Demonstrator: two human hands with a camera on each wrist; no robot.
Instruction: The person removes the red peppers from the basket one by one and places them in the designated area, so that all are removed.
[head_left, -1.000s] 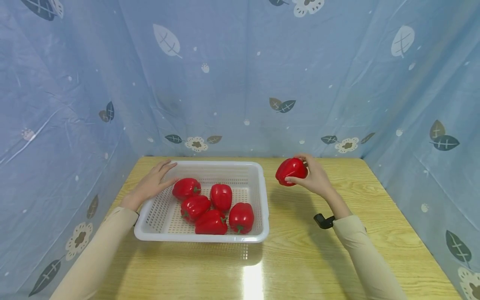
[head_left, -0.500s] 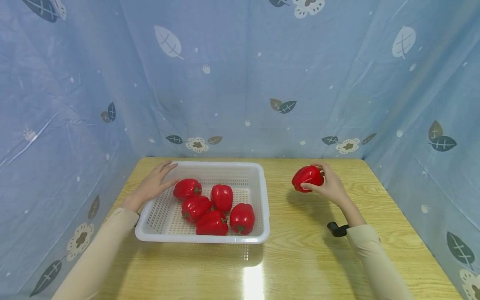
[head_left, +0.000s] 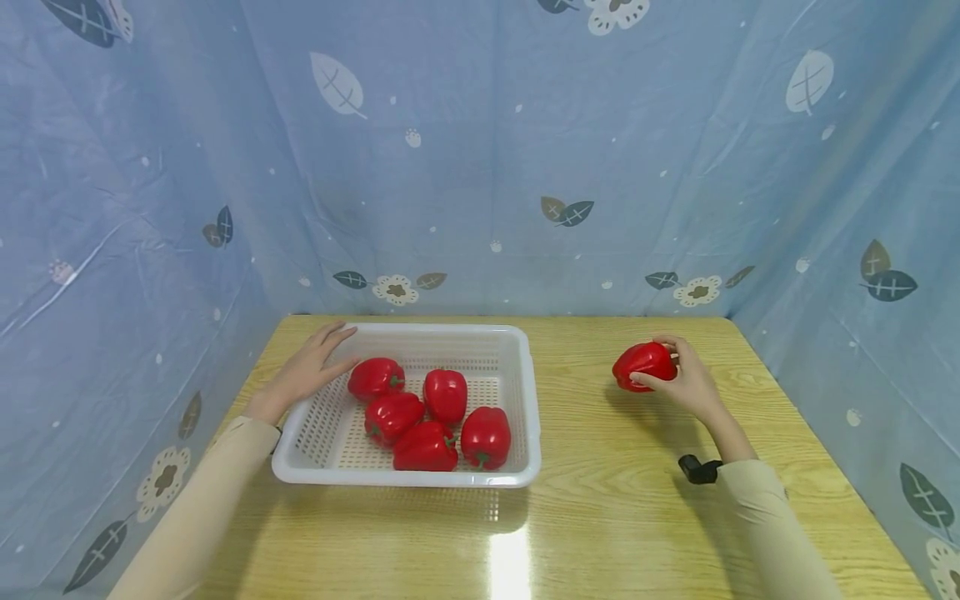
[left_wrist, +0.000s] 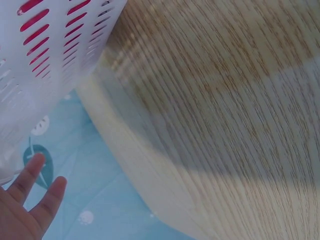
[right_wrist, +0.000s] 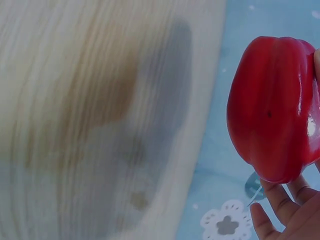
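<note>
My right hand (head_left: 693, 386) grips a red bell pepper (head_left: 642, 367) over the right part of the table, thumb in front and fingers behind. In the right wrist view this bell pepper (right_wrist: 270, 110) is seen above the table, its shadow on the wood, and several fingers (right_wrist: 281, 204) show beneath it. At the left side of the white plastic basket (head_left: 405, 478), my left hand (head_left: 300, 373) rests with fingers spread over the rim. Inside the basket lie several more red bell peppers (head_left: 394, 417). The left wrist view shows two fingers of the left hand (left_wrist: 22, 215) beside the slotted basket wall (left_wrist: 55, 55).
The wood-grain table (head_left: 600, 517) extends in front of the basket and to its right. A blue curtain (head_left: 480, 167) with leaves and flowers encloses the back and both sides. A black wrist device (head_left: 699, 469) sticks out from the right wrist.
My right hand has carried the bell pepper to the right and slightly nearer and lower, away from the basket. My left hand and the peppers in the basket have stayed put.
</note>
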